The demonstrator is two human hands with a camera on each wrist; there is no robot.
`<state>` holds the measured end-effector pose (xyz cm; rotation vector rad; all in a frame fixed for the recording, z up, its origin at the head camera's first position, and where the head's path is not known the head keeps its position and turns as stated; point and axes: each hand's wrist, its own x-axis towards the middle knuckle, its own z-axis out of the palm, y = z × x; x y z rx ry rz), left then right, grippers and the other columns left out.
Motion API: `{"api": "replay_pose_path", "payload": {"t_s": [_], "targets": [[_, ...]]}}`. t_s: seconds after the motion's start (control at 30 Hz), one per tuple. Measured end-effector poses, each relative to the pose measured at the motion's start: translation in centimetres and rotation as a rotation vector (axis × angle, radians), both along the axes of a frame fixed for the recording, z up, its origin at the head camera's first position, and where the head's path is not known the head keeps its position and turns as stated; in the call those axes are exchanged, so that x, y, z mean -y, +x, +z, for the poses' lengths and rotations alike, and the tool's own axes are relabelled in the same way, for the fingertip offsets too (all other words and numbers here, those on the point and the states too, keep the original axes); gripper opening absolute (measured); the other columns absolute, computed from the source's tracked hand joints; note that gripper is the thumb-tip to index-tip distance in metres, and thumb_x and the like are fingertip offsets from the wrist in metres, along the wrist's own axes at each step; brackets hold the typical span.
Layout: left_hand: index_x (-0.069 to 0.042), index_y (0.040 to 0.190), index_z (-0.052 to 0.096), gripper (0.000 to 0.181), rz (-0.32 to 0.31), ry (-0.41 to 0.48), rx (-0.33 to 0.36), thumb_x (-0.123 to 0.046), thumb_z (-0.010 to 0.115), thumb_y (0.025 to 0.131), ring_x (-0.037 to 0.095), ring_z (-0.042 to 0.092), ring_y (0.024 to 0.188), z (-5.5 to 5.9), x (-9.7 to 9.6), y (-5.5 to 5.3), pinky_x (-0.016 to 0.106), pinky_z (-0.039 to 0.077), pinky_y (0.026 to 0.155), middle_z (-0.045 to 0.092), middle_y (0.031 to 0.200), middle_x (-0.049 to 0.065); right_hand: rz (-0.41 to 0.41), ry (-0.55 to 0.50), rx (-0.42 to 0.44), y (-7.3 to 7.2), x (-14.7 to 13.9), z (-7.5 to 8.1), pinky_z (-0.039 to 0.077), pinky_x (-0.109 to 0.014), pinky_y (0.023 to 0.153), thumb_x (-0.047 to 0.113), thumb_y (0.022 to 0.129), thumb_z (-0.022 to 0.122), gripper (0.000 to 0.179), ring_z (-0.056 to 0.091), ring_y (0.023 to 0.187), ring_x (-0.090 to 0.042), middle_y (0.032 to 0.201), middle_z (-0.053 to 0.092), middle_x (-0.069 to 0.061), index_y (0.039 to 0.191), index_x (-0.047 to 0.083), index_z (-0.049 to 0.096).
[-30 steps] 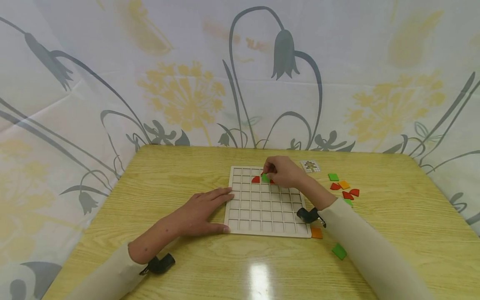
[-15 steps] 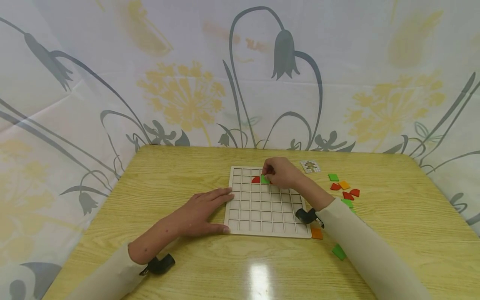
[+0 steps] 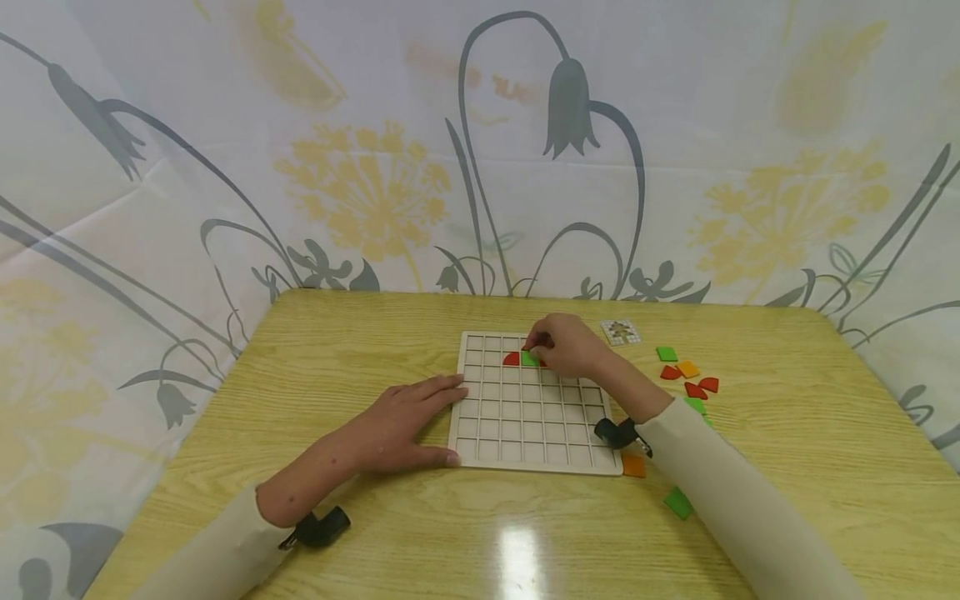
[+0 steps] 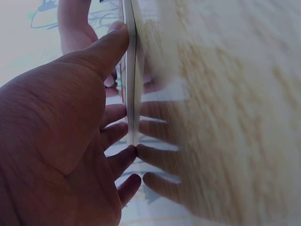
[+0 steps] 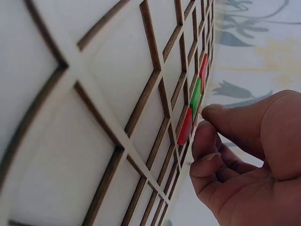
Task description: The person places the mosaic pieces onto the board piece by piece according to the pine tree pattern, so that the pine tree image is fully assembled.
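Note:
A wooden grid board [image 3: 501, 425] lies flat on the table. My left hand [image 3: 405, 421] rests at its left side, fingers fairly straight, thumb and fingertips against the edge; the left wrist view shows the thumb [image 4: 115, 40] on the rim. My right hand [image 3: 566, 343] is over the board's upper part with curled fingers. Its thumb and index tips are right at a green square tile [image 5: 194, 96], which sits in a cell; I cannot tell whether they still grip it. Red quarter-round tiles [image 3: 512, 359] sit on either side of the green one. Another red piece above is mostly hidden by the fingers.
Right of the board lie loose green, orange and red tiles, among them a green square [image 3: 667, 354] and an orange square [image 3: 687, 369]. A small pattern card [image 3: 620, 332] is behind the board. An orange tile [image 3: 633, 466] and a green tile [image 3: 678, 503] lie near its front right corner.
The green tile, tilted in the right fingers a second ago, now lies flat in its cell between the red pieces. The right hand has barely shifted; the left hand stays put.

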<state>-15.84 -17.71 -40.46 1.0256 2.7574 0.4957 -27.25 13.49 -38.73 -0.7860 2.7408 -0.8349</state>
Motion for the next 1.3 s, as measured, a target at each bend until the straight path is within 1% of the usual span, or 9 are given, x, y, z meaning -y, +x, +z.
{"api": "replay_pose_path", "payload": {"t_s": [0.1, 0.2, 0.37, 0.53, 0.63, 0.83, 0.97, 1.17, 1.3], "targets": [[-0.018, 0.168, 0.035, 0.092, -0.001, 0.003, 0.004, -0.062, 0.072, 0.095, 0.029, 0.032, 0.159, 0.0, 0.0, 0.0, 0.063, 0.030, 0.120, 0.025, 0.176, 0.003, 0.004, -0.004, -0.019, 0.1, -0.4, 0.0, 0.054, -0.042, 0.081, 0.005, 0.105, 0.062, 0.016, 0.066, 0.087, -0.021, 0.102, 0.074, -0.009, 0.107, 0.005, 0.078], [-0.018, 0.168, 0.035, 0.092, -0.002, 0.005, 0.007, -0.061, 0.073, 0.095, 0.029, 0.032, 0.159, 0.0, 0.0, 0.0, 0.063, 0.030, 0.120, 0.025, 0.176, 0.003, 0.012, -0.016, -0.040, 0.5, -0.9, 0.3, 0.053, -0.042, 0.079, 0.007, 0.105, 0.064, 0.014, 0.064, 0.084, -0.021, 0.099, 0.072, -0.008, 0.107, 0.004, 0.077], [-0.019, 0.168, 0.034, 0.092, 0.001, 0.002, 0.008, -0.061, 0.073, 0.096, 0.029, 0.031, 0.159, 0.0, -0.1, -0.1, 0.063, 0.030, 0.120, 0.024, 0.176, 0.002, 0.019, -0.051, -0.046, 1.5, -2.3, 0.8, 0.053, -0.040, 0.078, 0.008, 0.105, 0.064, 0.012, 0.063, 0.082, -0.018, 0.096, 0.071, -0.007, 0.109, 0.002, 0.074], [-0.018, 0.168, 0.034, 0.092, 0.002, 0.000, 0.006, -0.061, 0.072, 0.096, 0.029, 0.032, 0.159, 0.0, 0.0, -0.1, 0.063, 0.030, 0.120, 0.025, 0.176, 0.003, 0.022, -0.071, -0.041, 2.4, -3.8, 1.1, 0.052, -0.038, 0.075, 0.008, 0.106, 0.064, 0.012, 0.062, 0.078, -0.016, 0.096, 0.072, -0.010, 0.109, 0.002, 0.074], [-0.018, 0.168, 0.035, 0.092, -0.001, 0.001, 0.002, -0.061, 0.072, 0.096, 0.030, 0.033, 0.158, -0.1, 0.0, -0.1, 0.064, 0.031, 0.119, 0.026, 0.176, 0.004, 0.010, -0.068, -0.052, 3.0, -4.7, 1.2, 0.052, -0.038, 0.074, 0.008, 0.105, 0.065, 0.011, 0.062, 0.078, -0.015, 0.095, 0.073, -0.010, 0.109, 0.003, 0.074], [-0.018, 0.168, 0.034, 0.092, -0.001, -0.005, 0.004, -0.061, 0.072, 0.096, 0.029, 0.031, 0.159, -0.2, 0.0, -0.2, 0.063, 0.030, 0.120, 0.024, 0.176, 0.003, -0.016, -0.063, -0.082, 4.5, -6.5, 1.1, 0.055, -0.037, 0.078, 0.006, 0.103, 0.067, 0.010, 0.064, 0.083, -0.014, 0.097, 0.072, -0.005, 0.109, 0.003, 0.075], [-0.018, 0.168, 0.035, 0.091, -0.003, 0.000, 0.000, -0.061, 0.071, 0.096, 0.030, 0.032, 0.158, -0.2, 0.0, -0.2, 0.064, 0.030, 0.119, 0.025, 0.176, 0.004, -0.043, -0.067, -0.080, 5.4, -7.7, 0.8, 0.055, -0.033, 0.075, 0.005, 0.103, 0.068, 0.008, 0.063, 0.083, -0.014, 0.096, 0.070, -0.003, 0.107, 0.003, 0.074], [-0.017, 0.167, 0.036, 0.090, -0.005, 0.002, 0.002, -0.060, 0.071, 0.097, 0.031, 0.032, 0.158, -0.1, -0.1, -0.1, 0.064, 0.031, 0.119, 0.026, 0.176, 0.004, -0.092, -0.078, -0.045, 6.8, -9.2, 0.9, 0.053, -0.031, 0.071, 0.007, 0.103, 0.068, 0.008, 0.062, 0.081, -0.014, 0.096, 0.070, -0.004, 0.108, 0.002, 0.073], [-0.017, 0.167, 0.036, 0.089, -0.003, 0.000, 0.003, -0.060, 0.071, 0.097, 0.031, 0.032, 0.158, -0.1, 0.0, -0.1, 0.064, 0.031, 0.119, 0.026, 0.176, 0.004, -0.120, -0.045, -0.085, 7.6, -10.1, 1.0, 0.052, -0.033, 0.070, 0.008, 0.102, 0.070, 0.008, 0.062, 0.080, -0.013, 0.094, 0.070, -0.001, 0.108, 0.004, 0.073]]}}
